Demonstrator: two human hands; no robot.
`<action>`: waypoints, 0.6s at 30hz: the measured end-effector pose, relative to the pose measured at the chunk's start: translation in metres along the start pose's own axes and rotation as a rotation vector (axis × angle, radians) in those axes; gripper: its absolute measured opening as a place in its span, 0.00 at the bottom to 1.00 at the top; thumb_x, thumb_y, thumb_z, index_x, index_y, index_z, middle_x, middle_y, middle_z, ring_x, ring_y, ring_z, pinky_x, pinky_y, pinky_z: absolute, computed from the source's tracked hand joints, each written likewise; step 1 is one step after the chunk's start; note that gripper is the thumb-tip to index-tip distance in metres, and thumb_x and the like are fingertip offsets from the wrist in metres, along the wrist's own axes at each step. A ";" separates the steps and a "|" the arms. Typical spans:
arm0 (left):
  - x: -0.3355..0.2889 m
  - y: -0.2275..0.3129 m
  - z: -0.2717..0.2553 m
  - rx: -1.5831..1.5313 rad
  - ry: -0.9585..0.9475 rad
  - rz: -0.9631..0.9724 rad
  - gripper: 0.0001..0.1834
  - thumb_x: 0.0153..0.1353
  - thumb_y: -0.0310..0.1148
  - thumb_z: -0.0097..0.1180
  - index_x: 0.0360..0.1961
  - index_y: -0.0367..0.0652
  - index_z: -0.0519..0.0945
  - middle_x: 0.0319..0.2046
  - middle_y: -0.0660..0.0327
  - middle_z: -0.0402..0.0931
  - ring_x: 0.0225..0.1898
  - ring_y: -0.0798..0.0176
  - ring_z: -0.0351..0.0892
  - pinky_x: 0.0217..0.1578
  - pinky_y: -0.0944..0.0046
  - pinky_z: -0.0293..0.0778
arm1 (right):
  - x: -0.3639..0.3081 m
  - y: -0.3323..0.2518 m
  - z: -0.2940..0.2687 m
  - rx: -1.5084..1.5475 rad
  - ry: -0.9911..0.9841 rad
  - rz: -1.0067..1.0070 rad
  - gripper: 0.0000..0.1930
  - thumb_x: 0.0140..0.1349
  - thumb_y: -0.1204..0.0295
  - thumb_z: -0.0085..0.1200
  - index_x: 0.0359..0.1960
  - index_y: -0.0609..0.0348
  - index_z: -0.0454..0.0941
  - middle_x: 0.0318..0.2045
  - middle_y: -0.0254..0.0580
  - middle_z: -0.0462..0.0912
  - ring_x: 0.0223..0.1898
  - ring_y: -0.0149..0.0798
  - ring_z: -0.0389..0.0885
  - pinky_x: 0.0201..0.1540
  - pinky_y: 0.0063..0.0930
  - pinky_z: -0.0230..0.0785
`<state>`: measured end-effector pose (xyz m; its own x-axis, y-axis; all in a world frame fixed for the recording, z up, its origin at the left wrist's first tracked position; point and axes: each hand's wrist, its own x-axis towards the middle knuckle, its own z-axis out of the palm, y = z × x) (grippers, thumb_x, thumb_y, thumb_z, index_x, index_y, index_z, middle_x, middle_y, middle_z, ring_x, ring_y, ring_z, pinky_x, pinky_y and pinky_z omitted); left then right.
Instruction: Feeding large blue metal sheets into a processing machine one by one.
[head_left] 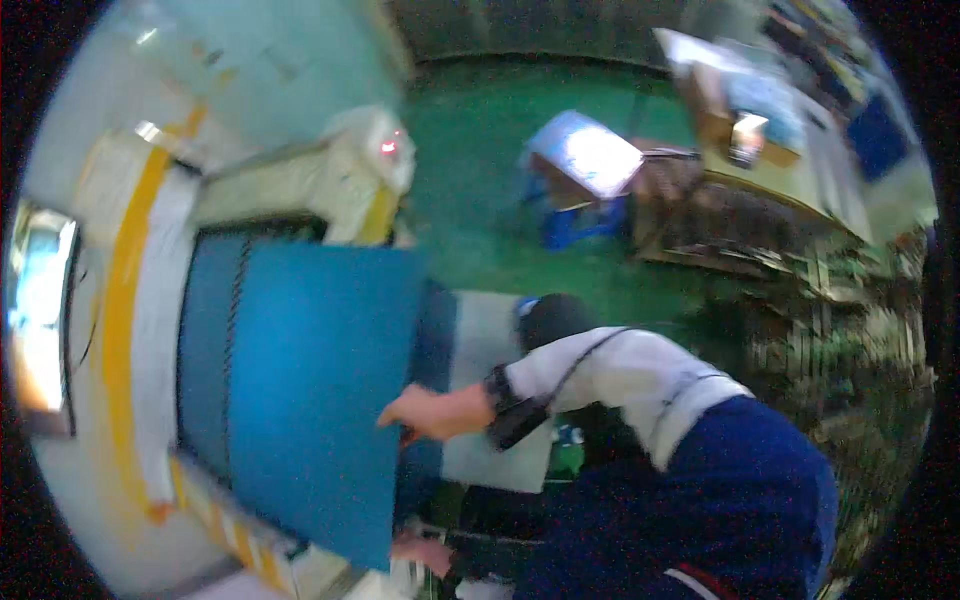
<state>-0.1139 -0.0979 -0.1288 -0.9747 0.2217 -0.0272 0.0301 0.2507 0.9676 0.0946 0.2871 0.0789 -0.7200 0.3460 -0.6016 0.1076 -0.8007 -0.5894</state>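
Note:
A large flat blue sheet [325,380] stands tilted in front of me, over a dark recess in a pale machine. On its right edge my right hand [430,413] is closed, thumb and fingers pinching the rim. My left hand [425,553] is lower, closed at the sheet's bottom corner. Part of that hand is blurred and its fingertips are hard to see. A darker blue surface [205,350] shows behind the sheet on the left. Beneath my right forearm lies a light grey panel [490,400].
A lit screen [42,310] is at far left, beside a yellow-striped machine frame [125,290]. A pale machine part with a red light [388,147] stands beyond the sheet. Across the green floor [470,150] are a blue stool with a box [585,155] and a cluttered bench [790,180].

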 end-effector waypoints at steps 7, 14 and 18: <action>-0.046 0.107 0.044 -0.260 0.264 -0.266 0.21 0.67 0.45 0.35 0.53 0.44 0.67 0.46 0.53 0.72 0.45 0.54 0.72 0.46 0.54 0.69 | -0.023 -0.023 0.005 0.251 -0.035 -0.046 0.12 0.54 0.75 0.57 0.40 0.65 0.73 0.35 0.45 0.78 0.34 0.44 0.78 0.30 0.45 0.77; -0.057 0.106 0.032 -0.271 0.329 -0.184 0.20 0.66 0.46 0.40 0.54 0.47 0.62 0.42 0.56 0.71 0.39 0.57 0.71 0.42 0.56 0.69 | -0.028 -0.025 0.021 0.265 -0.116 -0.052 0.08 0.55 0.77 0.57 0.35 0.64 0.72 0.30 0.43 0.74 0.28 0.42 0.76 0.25 0.43 0.78; -0.067 0.122 0.054 -0.340 0.318 -0.240 0.25 0.66 0.50 0.41 0.58 0.48 0.59 0.44 0.56 0.69 0.39 0.57 0.70 0.43 0.56 0.69 | -0.011 -0.023 0.014 0.251 -0.069 -0.067 0.10 0.55 0.75 0.58 0.35 0.63 0.70 0.29 0.42 0.71 0.27 0.41 0.75 0.24 0.44 0.77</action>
<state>-0.0334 -0.0315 -0.0221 -0.9660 -0.1144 -0.2320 -0.2247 -0.0726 0.9717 0.0904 0.2953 0.1068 -0.7657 0.3753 -0.5223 -0.1090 -0.8761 -0.4696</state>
